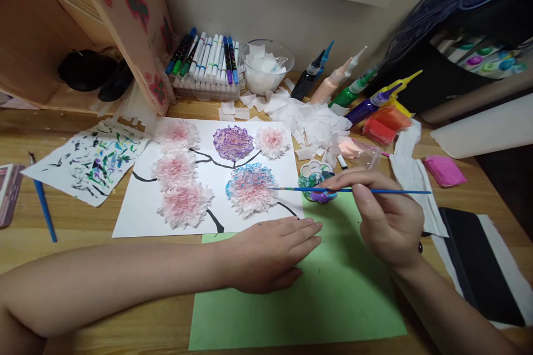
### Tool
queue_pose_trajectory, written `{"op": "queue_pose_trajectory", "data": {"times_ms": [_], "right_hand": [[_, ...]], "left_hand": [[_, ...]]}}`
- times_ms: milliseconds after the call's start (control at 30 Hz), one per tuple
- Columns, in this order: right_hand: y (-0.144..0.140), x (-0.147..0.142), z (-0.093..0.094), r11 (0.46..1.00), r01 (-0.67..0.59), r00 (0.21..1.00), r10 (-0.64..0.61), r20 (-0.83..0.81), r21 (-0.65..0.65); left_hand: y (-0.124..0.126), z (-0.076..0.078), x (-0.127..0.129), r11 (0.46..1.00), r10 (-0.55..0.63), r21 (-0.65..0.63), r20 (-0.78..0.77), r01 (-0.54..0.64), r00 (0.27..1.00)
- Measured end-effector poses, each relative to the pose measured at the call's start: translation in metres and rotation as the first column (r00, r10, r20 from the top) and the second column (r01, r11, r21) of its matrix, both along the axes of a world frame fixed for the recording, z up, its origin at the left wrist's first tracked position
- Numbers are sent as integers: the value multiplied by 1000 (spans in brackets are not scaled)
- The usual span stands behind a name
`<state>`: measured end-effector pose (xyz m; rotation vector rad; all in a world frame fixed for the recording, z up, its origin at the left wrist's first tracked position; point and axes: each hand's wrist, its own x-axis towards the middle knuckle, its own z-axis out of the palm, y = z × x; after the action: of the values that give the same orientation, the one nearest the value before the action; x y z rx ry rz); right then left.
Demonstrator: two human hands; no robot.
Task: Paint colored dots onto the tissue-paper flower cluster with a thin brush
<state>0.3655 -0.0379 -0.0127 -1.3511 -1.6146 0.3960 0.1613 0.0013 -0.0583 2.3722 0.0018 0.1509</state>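
Note:
My right hand (pixel 385 211) pinches a thin blue paintbrush (pixel 387 191), its tip at the right side of a pink tissue-paper flower (pixel 252 197) whose upper edge is tinted blue. Flat on a green sheet (pixel 300 310) lies my left hand (pixel 277 252), fingers stretched out, close to the lower edge of the white paper (pixel 137 216). The white paper carries several pink fluffy flowers, a purple-tipped flower (pixel 233 142) and black painted stems. Just behind the brush is a small paint palette (pixel 314 177) with green and purple paint, partly hidden by my right hand.
Behind the paper stand a box of markers (pixel 208 61), a glass bowl (pixel 266 66) of white scraps and several paint bottles (pixel 358 89). Loose tissue pieces (pixel 308 116) are heaped nearby. A paint-smeared sheet (pixel 91 161) and another brush (pixel 44 205) lie left; a black phone-like object (pixel 478 266) lies right.

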Motion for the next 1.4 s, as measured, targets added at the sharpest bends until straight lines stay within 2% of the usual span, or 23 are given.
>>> {"op": "queue_pose_trajectory", "data": {"times_ms": [167, 333, 500, 700, 900, 1100, 1233, 1400], "right_hand": [[0, -1, 1, 997, 63, 995, -60, -75, 33], [0, 0, 1, 1000, -19, 1000, 19, -2, 21], [0, -3, 2, 996, 84, 995, -82, -63, 36], [1, -3, 1, 1000, 7, 999, -7, 35, -5], [0, -3, 1, 998, 65, 998, -64, -8, 12], [1, -4, 1, 1000, 26, 999, -26, 19, 7], [-1, -4, 1, 996, 82, 996, -83, 14, 21], [-2, -4, 0, 1000, 25, 998, -25, 54, -1]], "left_hand": [[1, 1, 0, 1000, -2, 3, -7, 2, 1000], [1, 1, 0, 1000, -2, 4, 5, 2, 1000], [1, 0, 0, 1000, -5, 6, 6, 5, 1000], [1, 0, 0, 1000, 3, -4, 20, -3, 1000], [1, 0, 1, 1000, 6, -25, 29, -5, 1000], [1, 1, 1, 1000, 0, -3, 13, 0, 1000], [1, 1, 1, 1000, 4, -17, 14, -4, 1000], [1, -1, 0, 999, 17, -34, 23, -16, 1000]]}}
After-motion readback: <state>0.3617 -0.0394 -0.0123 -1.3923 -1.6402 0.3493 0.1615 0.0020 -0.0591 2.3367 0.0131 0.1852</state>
